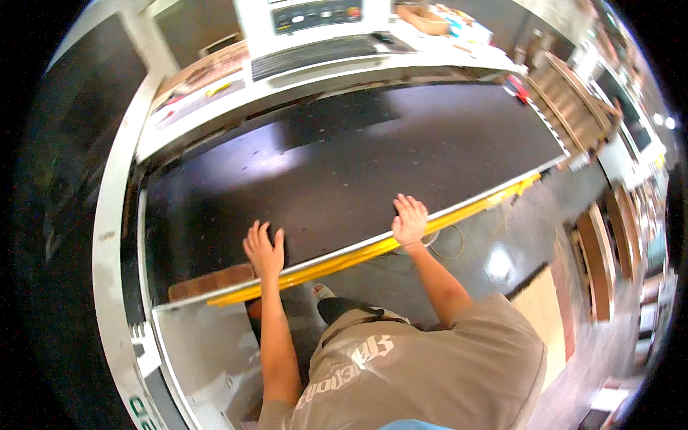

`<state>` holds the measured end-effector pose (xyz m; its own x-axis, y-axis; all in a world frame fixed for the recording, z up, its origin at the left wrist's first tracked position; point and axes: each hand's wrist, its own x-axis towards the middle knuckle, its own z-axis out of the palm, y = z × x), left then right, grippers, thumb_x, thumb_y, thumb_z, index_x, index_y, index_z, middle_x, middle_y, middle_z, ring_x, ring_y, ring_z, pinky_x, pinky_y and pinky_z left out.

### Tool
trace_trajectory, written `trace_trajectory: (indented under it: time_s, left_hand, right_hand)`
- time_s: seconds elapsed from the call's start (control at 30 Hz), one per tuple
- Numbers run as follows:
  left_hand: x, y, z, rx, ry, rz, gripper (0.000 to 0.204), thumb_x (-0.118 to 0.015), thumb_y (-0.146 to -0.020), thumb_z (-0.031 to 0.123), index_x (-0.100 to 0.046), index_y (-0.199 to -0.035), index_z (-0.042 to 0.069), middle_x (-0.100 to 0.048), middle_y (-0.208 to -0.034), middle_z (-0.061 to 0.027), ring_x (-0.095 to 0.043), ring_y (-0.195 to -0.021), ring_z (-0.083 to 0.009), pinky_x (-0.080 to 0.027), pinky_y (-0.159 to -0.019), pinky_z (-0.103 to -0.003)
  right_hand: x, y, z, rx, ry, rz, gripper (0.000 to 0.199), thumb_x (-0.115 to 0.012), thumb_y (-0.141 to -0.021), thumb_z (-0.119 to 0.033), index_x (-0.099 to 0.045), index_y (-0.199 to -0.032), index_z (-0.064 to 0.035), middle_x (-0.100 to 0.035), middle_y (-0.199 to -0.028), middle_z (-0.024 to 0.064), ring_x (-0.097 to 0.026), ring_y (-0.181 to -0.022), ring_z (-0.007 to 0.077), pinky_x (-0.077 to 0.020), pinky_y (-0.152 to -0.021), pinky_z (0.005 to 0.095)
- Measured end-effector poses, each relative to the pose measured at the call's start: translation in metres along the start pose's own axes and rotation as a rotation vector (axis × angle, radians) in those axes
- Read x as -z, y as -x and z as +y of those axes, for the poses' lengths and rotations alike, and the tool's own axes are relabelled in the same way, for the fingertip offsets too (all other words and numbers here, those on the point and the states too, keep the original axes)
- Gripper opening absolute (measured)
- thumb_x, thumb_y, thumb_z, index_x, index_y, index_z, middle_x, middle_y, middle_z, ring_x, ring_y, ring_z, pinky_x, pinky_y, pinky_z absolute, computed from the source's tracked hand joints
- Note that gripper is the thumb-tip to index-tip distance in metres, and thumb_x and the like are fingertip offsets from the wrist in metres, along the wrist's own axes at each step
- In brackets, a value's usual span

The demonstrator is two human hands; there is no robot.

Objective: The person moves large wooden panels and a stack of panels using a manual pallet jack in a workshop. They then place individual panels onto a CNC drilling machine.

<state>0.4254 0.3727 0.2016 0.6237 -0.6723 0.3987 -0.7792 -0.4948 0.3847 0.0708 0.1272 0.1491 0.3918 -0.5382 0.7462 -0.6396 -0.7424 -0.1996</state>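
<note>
My left hand (264,249) rests by the near edge of a wide dark machine bed (330,165), fingers spread and thumb apart. Beside it, on the left, a reddish-brown strip marked off in segments (211,282) lies along the bed's front edge; whether the hand touches its end, I cannot tell. Farther right, my right hand (410,219) lies over the same edge with its fingers stretched out across the dark surface. Nothing shows in either hand. A yellow bar (344,256) runs below the pale front rim, under both wrists.
Behind the bed stands a white machine body with a control panel (317,16). A red-handled object (517,89) sits at the bed's far right corner. Cardboard (542,315) and wooden boards (596,261) stand to my right. A white frame post (115,215) rises at left.
</note>
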Motion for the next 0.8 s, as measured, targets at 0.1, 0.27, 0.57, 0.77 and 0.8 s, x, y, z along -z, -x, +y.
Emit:
trace_trajectory:
  time_s: [0.1,0.27,0.57,0.77,0.8]
  left_hand:
    - [-0.009,0.008,0.019,0.019,-0.086,0.012,0.045,-0.066,-0.101,0.043,-0.066,-0.134,0.013,-0.053,-0.158,-0.0146,-0.043,-0.15,-0.0374,-0.023,-0.127,-0.059]
    - [-0.014,0.006,0.012,0.039,0.034,0.03,0.039,-0.068,-0.101,0.035,-0.068,-0.131,0.011,-0.057,-0.157,-0.0094,-0.045,-0.15,-0.033,-0.026,-0.128,-0.054]
    - [-0.016,0.008,0.003,-0.026,0.01,0.036,0.049,-0.066,-0.102,0.035,-0.061,-0.143,0.01,-0.053,-0.159,-0.0168,-0.046,-0.149,-0.0365,-0.027,-0.127,-0.054]
    - [-0.021,0.007,0.03,0.09,-0.21,-0.101,0.055,-0.055,-0.109,0.039,-0.05,-0.158,0.013,-0.038,-0.17,-0.0188,-0.037,-0.155,-0.0389,-0.026,-0.128,-0.054]
    - [-0.025,0.006,0.028,0.096,-0.238,-0.117,0.057,-0.053,-0.11,0.04,-0.047,-0.16,0.014,-0.036,-0.171,-0.0183,-0.036,-0.155,-0.0385,-0.025,-0.128,-0.055]
  right_hand:
    - [0.004,0.005,0.001,-0.034,0.001,-0.004,0.047,-0.061,-0.085,-0.026,-0.07,-0.129,-0.0111,-0.065,-0.146,0.0061,-0.056,-0.136,0.031,-0.0382,-0.117,0.0531]
    - [0.014,0.008,0.001,-0.059,0.033,0.03,0.046,-0.061,-0.086,-0.026,-0.071,-0.128,-0.0113,-0.065,-0.146,0.0058,-0.056,-0.136,0.0299,-0.0368,-0.118,0.0515]
    - [0.015,0.006,0.001,-0.083,-0.007,0.004,0.045,-0.064,-0.087,-0.027,-0.071,-0.128,-0.0109,-0.066,-0.144,0.0077,-0.057,-0.135,0.0304,-0.0382,-0.116,0.054]
    - [0.031,0.007,0.014,-0.105,-0.081,-0.052,0.044,-0.065,-0.091,-0.027,-0.07,-0.13,-0.008,-0.065,-0.145,0.0124,-0.059,-0.134,0.0339,-0.0411,-0.115,0.0554]
    - [0.034,0.005,0.016,-0.106,-0.107,-0.054,0.043,-0.066,-0.091,-0.027,-0.07,-0.129,-0.0072,-0.065,-0.145,0.0133,-0.06,-0.133,0.0344,-0.042,-0.114,0.0552]
